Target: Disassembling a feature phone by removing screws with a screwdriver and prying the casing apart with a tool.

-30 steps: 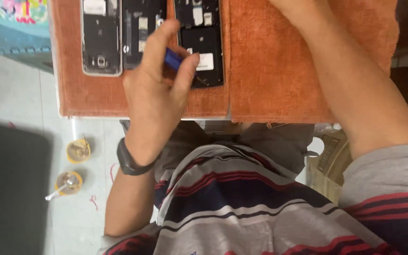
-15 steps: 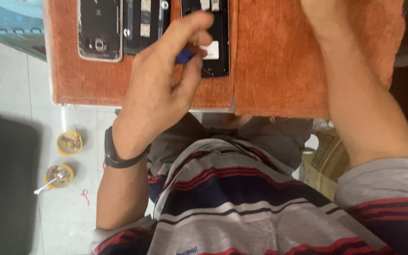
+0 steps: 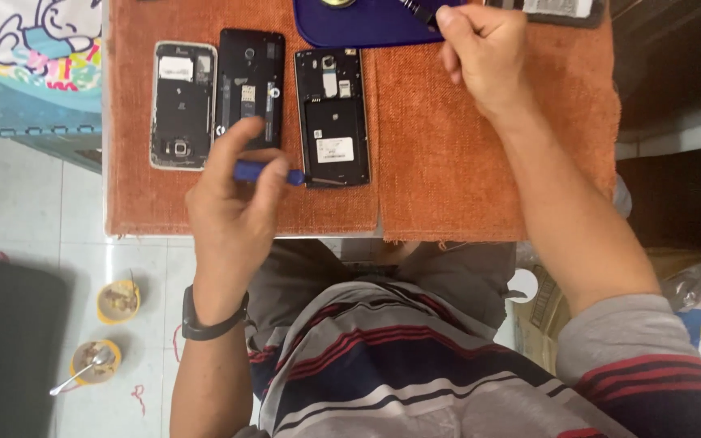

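Three opened phones with their backs off lie side by side on an orange cloth (image 3: 448,162): a silver-framed one (image 3: 182,105), a black one (image 3: 251,85) and a third black one (image 3: 333,122). My left hand (image 3: 233,203), with a dark wristband, grips a blue-handled screwdriver (image 3: 265,172). Its tip points right, at the near end of the third phone. My right hand (image 3: 484,53) is at the far edge, pinching a small dark part (image 3: 419,12) over a dark blue tray (image 3: 359,24).
The cloth covers a small table above my lap. On the tiled floor at left stand two small bowls (image 3: 118,300), one (image 3: 95,361) with a spoon, beside a dark flat object (image 3: 10,349). A colourful bag (image 3: 34,40) sits far left; a cardboard box (image 3: 545,316) lies at right.
The view tilted up, showing more of the table. My left hand drew back from the third phone towards the near edge. My right hand now pinches a part at the blue tray.
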